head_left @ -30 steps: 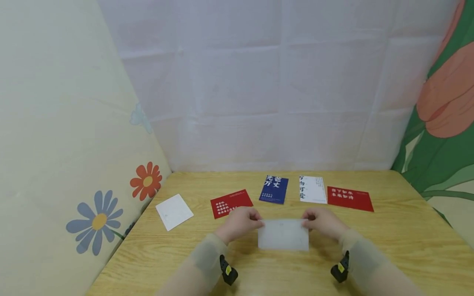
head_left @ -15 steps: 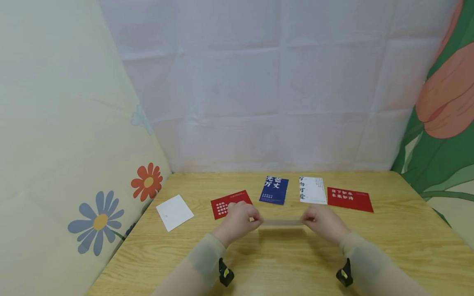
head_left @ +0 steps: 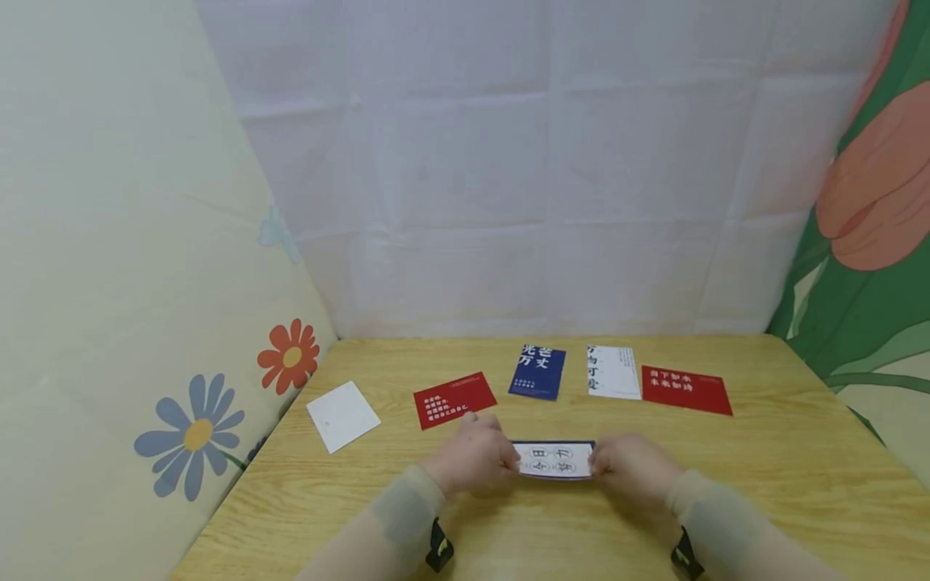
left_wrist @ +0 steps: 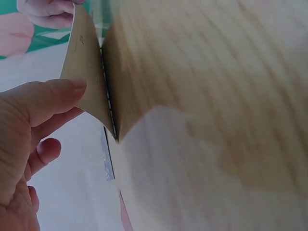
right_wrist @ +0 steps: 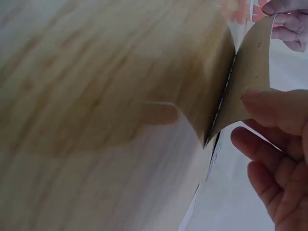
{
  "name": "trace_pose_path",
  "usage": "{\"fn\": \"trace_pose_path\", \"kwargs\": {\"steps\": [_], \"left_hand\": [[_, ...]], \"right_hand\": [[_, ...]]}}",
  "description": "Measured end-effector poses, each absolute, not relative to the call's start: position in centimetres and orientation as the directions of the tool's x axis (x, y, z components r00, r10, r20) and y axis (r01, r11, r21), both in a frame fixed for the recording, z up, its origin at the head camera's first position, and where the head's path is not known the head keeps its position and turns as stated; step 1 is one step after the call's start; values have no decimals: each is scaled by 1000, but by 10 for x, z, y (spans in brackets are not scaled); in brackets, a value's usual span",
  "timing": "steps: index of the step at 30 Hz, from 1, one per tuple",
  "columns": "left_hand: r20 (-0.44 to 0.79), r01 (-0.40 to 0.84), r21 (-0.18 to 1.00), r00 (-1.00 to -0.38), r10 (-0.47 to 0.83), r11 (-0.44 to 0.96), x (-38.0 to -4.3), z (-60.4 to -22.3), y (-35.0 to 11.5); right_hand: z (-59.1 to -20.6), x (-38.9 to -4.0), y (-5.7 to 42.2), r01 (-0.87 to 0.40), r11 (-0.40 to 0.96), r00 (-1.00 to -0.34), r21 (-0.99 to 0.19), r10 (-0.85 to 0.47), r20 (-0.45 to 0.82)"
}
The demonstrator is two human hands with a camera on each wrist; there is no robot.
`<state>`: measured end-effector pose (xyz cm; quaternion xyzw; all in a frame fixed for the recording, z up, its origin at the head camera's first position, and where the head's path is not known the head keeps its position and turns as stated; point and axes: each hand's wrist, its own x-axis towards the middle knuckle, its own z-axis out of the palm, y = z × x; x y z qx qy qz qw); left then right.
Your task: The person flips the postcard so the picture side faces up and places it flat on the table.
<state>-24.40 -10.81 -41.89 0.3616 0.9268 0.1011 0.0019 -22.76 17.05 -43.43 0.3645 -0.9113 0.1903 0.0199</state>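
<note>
A white card [head_left: 555, 460] with a dark blue border and printed characters is held between both hands. My left hand [head_left: 475, 456] pinches its left end, and my right hand [head_left: 634, 468] pinches its right end. In the left wrist view the thumb [left_wrist: 62, 96] presses on the card's plain back [left_wrist: 86, 62]. From the right wrist view, the card [right_wrist: 252, 67] is slightly bowed, its far long edge at the glossy tabletop, which mirrors it. The printed face is turned up toward the head view.
On the wooden table [head_left: 538, 532] lie a blank white card [head_left: 343, 415] at left, a red card [head_left: 454, 397], a blue card [head_left: 538, 375], a printed white card [head_left: 617, 373] and another red card [head_left: 686, 390]. Cloth-covered walls [head_left: 465, 202] bound the table.
The held card has been turned over: its blank white side faced up first, then it was nearly edge-on, and now the printed side shows. Both hands moved slightly nearer the person.
</note>
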Motion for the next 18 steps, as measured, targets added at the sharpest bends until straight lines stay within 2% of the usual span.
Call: {"fn": "trace_pose_path", "kwargs": {"steps": [10,18], "left_hand": [[14,724,89,-688,726,684,-243,-433,-109],[-18,722,83,-688,726,687,-240,-434,-108]], "right_hand": [[-441,-226,169,-637,707,-753,-309,-656,50],[-441,-222,168,-695,682,-709,-229,-703,57]]}}
